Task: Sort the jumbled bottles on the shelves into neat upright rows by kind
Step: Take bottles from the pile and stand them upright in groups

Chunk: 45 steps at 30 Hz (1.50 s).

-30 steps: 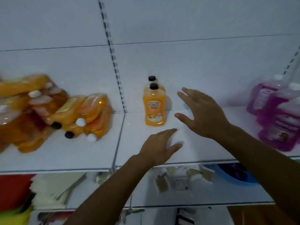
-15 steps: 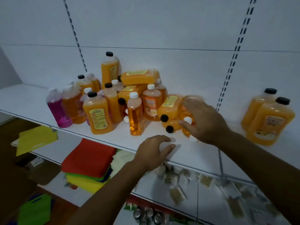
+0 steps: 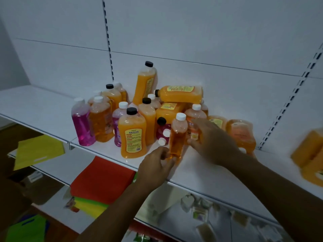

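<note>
Since half a second ago both hands have closed in on the heap: the left hand (image 3: 155, 165), which lay on the shelf's front edge, now curls its fingers round the base of a slim white-capped amber bottle (image 3: 177, 137), and the right hand (image 3: 209, 142) has slid from the lying bottles to a white-capped orange bottle (image 3: 194, 123) just behind it, fingers wrapped round its lower part.

The slim bottle stands upright near the front edge of the shelf (image 3: 209, 173), at the right of the heap. Little of the sorting looks done here. Kinds are still mixed: a pink bottle (image 3: 82, 123) stands at the left end beside amber ones, and a large black-capped orange bottle (image 3: 132, 133) stands in front. One large bottle (image 3: 180, 94) lies across the top of the pile, another (image 3: 242, 135) lies on its side at the right. Farther right, blurred orange bottles (image 3: 311, 154) look already set apart.

Loose small caps and close-packed neighbours crowd the slim bottle; lifting it carelessly could topple them. The lower shelf holds coloured sheets (image 3: 103, 182).
</note>
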Motion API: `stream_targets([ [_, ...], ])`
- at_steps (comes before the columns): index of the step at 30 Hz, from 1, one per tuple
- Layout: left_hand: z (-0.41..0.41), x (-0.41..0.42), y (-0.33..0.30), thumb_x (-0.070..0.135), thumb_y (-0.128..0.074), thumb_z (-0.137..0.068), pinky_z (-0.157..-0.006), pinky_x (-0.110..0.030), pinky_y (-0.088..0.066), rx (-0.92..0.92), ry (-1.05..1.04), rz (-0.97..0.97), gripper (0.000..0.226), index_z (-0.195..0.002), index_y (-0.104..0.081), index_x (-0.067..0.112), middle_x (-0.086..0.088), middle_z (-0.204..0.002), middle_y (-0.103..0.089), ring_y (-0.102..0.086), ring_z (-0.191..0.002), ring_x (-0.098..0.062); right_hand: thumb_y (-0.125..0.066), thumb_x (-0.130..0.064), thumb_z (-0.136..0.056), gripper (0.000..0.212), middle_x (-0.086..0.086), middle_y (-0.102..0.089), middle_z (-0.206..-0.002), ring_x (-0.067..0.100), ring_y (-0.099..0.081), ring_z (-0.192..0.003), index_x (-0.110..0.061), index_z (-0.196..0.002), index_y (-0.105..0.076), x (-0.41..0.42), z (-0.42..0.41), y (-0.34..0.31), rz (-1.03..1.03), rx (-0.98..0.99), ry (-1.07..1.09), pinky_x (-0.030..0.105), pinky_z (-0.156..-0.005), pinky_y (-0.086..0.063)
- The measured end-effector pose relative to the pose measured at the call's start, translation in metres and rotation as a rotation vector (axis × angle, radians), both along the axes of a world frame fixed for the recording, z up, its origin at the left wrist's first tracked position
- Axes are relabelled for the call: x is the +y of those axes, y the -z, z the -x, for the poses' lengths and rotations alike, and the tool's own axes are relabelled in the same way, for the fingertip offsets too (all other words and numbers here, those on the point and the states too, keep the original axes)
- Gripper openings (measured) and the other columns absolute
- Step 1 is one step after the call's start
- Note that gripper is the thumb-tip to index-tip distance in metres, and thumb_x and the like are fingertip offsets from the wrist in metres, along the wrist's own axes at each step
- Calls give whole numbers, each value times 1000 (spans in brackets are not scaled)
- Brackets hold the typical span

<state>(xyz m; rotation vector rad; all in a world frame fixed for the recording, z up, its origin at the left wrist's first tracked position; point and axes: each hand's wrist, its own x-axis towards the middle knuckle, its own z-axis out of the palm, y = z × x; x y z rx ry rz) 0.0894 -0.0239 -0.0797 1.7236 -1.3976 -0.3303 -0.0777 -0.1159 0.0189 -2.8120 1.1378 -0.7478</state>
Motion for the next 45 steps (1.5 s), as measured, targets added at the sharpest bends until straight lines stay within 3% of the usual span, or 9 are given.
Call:
stream_targets([
  [9, -44, 12, -4, 44, -67, -85, -54, -27, -44, -12, -363, 167, 25, -77, -50, 27, 12, -69, -56, -55, -66, -7, -61, -46, -87, 60, 2, -55, -135, 23, -55, -120, -19, -138, -44, -10, -20, -6, 77, -131, -7, 43, -96, -51],
  [14, -74, 9, -2, 44, -82, -68, -78, -37, -50, 100, -585, 205, 65, -116, -46, 22, 4, -111, -53, -51, -105, -17, -56, -45, -86, 60, 9, -54, -139, 26, -50, -128, -10, -134, -52, 6, -46, -14, 231, -168, -123, 35, -104, -37],
  [17, -81, 1, 0, 37, -86, -65, -83, -42, -54, 225, -474, 189, 72, -122, -44, 26, 6, -115, -58, -58, -107, -17, -57, -43, -87, 58, 10, -55, -137, 26, -51, -127, -8, -134, -53, 11, -54, -11, 281, -140, -162, 31, -103, -32],
  [21, -96, -5, 3, 65, -80, -56, -78, -43, -58, 198, -426, 115, 72, -113, -52, 30, 4, -111, -63, -63, -100, -18, -56, -41, -89, 57, 10, -54, -139, 26, -49, -129, -7, -135, -52, 9, -51, -3, 237, -139, -153, 30, -104, -34],
  [26, -88, 10, 1, 36, -87, -65, -84, -42, -57, 312, -294, 139, 67, -121, -53, 26, 6, -112, -67, -65, -100, -14, -61, -39, -88, 58, 10, -52, -140, 26, -48, -129, -9, -136, -49, 13, -59, 1, 184, -121, -189, 31, -104, -34],
  [30, -72, 33, -5, 33, -88, -65, -82, -41, -58, 397, -174, 142, 60, -116, -60, 22, 7, -104, -71, -69, -93, -9, -58, -49, -88, 63, 4, -49, -140, 22, -46, -129, -16, -139, -41, 24, -79, -1, 59, -138, -263, 43, -105, -43],
  [36, -28, 53, -21, 27, -85, -66, -83, -32, -57, 472, 20, 113, 56, -117, -62, 17, 4, -105, -73, -70, -96, -12, -49, -56, -91, 65, -2, -47, -143, 18, -50, -126, -27, -146, -27, 30, -68, 7, -158, -164, -380, 45, -97, -50],
  [40, 7, 40, -24, 29, -84, -68, -86, -35, -57, 481, 120, 55, 55, -117, -62, 17, 4, -106, -73, -70, -97, -12, -58, -38, -93, 60, 1, -50, -141, 9, -49, -123, -21, -145, -33, 27, -25, 3, -260, -258, -367, 30, -96, -47],
  [45, 77, 5, -27, 42, -80, -60, -79, -22, -57, 433, 270, -14, 56, -110, -60, 32, 19, -98, -71, -68, -92, 0, -62, -31, -92, 45, -4, -61, -114, -3, -53, -94, -14, -132, -51, 15, 64, -2, -260, -320, -223, 5, -78, -43],
])
